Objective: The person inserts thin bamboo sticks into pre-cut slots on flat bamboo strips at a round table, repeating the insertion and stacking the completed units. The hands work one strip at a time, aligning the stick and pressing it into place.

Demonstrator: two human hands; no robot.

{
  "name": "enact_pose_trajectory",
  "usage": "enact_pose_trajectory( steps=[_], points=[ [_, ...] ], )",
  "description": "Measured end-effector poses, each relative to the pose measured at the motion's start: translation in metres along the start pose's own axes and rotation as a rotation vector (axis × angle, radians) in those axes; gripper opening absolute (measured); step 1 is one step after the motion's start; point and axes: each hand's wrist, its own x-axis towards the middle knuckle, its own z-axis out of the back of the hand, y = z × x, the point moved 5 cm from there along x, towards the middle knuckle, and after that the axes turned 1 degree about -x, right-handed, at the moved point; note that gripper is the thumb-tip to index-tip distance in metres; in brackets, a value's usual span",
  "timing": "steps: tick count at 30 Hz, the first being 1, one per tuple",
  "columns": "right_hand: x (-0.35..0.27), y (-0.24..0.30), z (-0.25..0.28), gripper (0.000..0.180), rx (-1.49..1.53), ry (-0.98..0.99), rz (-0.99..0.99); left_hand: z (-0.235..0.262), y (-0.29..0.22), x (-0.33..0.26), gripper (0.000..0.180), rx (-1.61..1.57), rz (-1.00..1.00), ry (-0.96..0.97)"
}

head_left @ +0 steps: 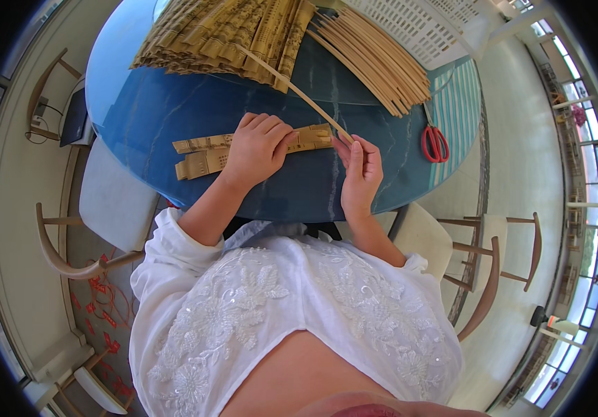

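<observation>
My right hand point(360, 174) pinches the near end of a thin wooden stick point(297, 92) between thumb and fingers. The stick slants up and to the left, its far end over a heap of gold paper sleeves point(222, 35). My left hand point(256, 151) is closed, fingers curled over a long, flat gold printed paper sleeve point(311, 139) on the table. The right end of that sleeve reaches close to my right fingertips. A second gold paper strip point(202, 165) lies partly under my left hand. What the left fingertips grip is partly hidden.
A bundle of pale wooden sticks point(375, 62) lies at the back right of the blue marbled table point(292, 187). Beside it are a white perforated basket point(427, 28) and red-handled scissors point(435, 144). Chairs point(115, 194) stand around the table's edge.
</observation>
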Motion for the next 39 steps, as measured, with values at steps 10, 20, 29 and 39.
enact_pose_trajectory(
  steps=[10,20,29,39],
  points=[
    [-0.003,-0.003,-0.008,0.019,0.054,-0.018,-0.026,0.002,-0.004,0.001,0.006,0.029,-0.022,-0.028],
    [0.048,0.048,0.105,0.017,0.378,-0.244,0.169,0.004,0.010,-0.002,0.007,0.010,0.018,-0.032],
    [0.047,0.061,0.145,0.020,0.268,-0.389,0.233,0.005,0.005,-0.001,0.008,0.014,0.005,-0.018],
    [0.054,0.053,0.132,0.017,0.164,-0.317,0.217,0.003,0.003,-0.002,0.010,-0.006,-0.034,-0.005]
  ],
)
